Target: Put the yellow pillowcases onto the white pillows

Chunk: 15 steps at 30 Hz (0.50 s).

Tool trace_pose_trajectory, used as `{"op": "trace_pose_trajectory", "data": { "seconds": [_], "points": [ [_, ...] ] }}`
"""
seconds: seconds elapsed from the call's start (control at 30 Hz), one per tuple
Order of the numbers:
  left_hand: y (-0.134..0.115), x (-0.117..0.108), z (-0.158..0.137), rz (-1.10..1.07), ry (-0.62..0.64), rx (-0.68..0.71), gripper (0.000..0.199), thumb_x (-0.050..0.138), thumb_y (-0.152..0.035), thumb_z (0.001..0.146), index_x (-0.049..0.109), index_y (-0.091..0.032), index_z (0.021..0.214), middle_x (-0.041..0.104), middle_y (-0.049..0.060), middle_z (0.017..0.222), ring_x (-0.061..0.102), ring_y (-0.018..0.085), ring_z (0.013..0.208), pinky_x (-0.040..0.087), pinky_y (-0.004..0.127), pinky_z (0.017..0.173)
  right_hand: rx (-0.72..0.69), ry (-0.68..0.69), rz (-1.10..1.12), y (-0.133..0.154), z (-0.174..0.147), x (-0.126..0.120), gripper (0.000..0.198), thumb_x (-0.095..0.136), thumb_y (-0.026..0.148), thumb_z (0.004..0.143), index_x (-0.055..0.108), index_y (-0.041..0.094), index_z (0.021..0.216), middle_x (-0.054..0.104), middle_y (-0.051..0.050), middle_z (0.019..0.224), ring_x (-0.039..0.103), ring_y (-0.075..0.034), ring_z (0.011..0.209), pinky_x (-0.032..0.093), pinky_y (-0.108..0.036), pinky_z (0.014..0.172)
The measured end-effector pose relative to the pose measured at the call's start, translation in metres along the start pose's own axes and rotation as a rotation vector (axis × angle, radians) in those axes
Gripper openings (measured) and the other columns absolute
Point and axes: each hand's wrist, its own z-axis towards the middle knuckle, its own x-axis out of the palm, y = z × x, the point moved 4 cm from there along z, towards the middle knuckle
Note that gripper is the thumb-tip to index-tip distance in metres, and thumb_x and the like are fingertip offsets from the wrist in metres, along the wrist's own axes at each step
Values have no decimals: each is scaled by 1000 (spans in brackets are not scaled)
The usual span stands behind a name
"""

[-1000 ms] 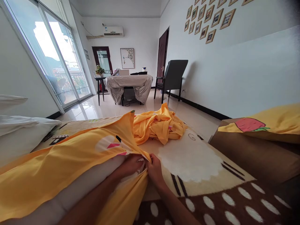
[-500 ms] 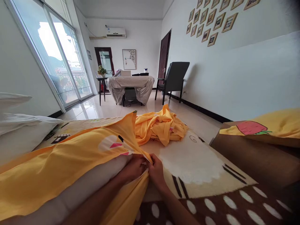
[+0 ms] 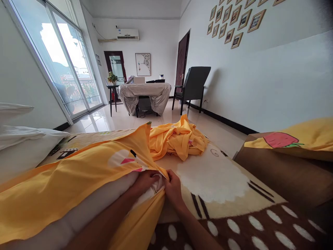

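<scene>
Shifted back from the right hand [image 3: 174, 189], the left hand [image 3: 144, 181] bares crumpled white fabric [image 3: 157, 184] inside a yellow cartoon-print cloth cover [image 3: 83, 170] atop a cream-and-brown blanket [image 3: 215, 178], that corner apparently unsettled; right fingers pinch the cover's edge, left grip unclear.

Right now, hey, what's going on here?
A person is working with both hands on a yellow cover over a white inner piece. The right grip pinches the cover's edge; the left grip is at the opening by the white material, though whether it holds anything is unclear. The white piece is partly exposed, and crumpled yellow cloth lies beyond.
</scene>
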Motion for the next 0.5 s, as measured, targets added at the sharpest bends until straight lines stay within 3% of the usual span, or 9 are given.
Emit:
{"op": "trace_pose_trajectory", "data": {
  "seconds": [0.17,0.5],
  "points": [
    [-8,5,-2,11,40,15,15,49,-14,66,64,-14,68,67,1,75,56,16,75,44,25,74,10,-14,-8,0,-1,0,18,48,31,68,57,17,74,61,-3,70,54,-18,66,42,-27,61],
    [-5,13,3,31,21,90,13,47,-14,62,60,-14,61,61,0,68,51,14,69,40,25,70,-27,7,-109,5,3,-3,16,47,33,68,53,18,67,57,-2,64,51,-17,62,38,-26,58]
  ]
}}
